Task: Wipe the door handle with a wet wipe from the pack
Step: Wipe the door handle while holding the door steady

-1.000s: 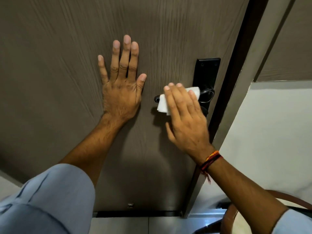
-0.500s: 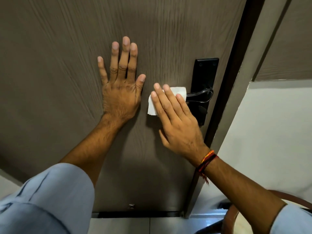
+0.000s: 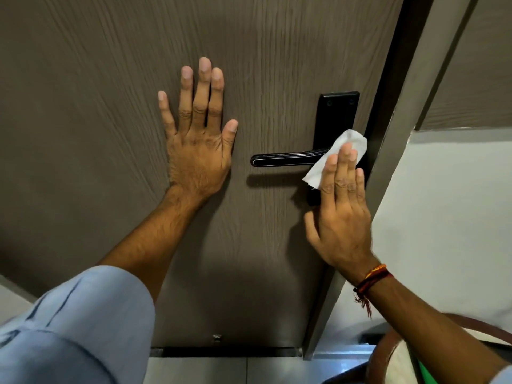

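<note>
A black lever door handle (image 3: pixel 285 159) juts left from a black backplate (image 3: pixel 336 117) on a brown wood-grain door (image 3: pixel 110 79). My right hand (image 3: pixel 340 212) presses a white wet wipe (image 3: pixel 332 159) flat against the handle's base and the backplate, fingers straight and together over the wipe. The lever's left part is uncovered. My left hand (image 3: pixel 198 139) lies flat on the door left of the handle, fingers spread, holding nothing. The wipe pack is not in view.
The grey door frame (image 3: pixel 399 134) runs along the door's right edge, with a pale wall (image 3: pixel 448 217) beyond it. A round brown-rimmed object (image 3: pixel 382 353) sits at the bottom right. Tiled floor (image 3: pixel 207 370) shows below the door.
My right hand slid the wipe left to the lever's tip, then back right to the backplate, uncovering the lever. My left hand stayed flat on the door.
</note>
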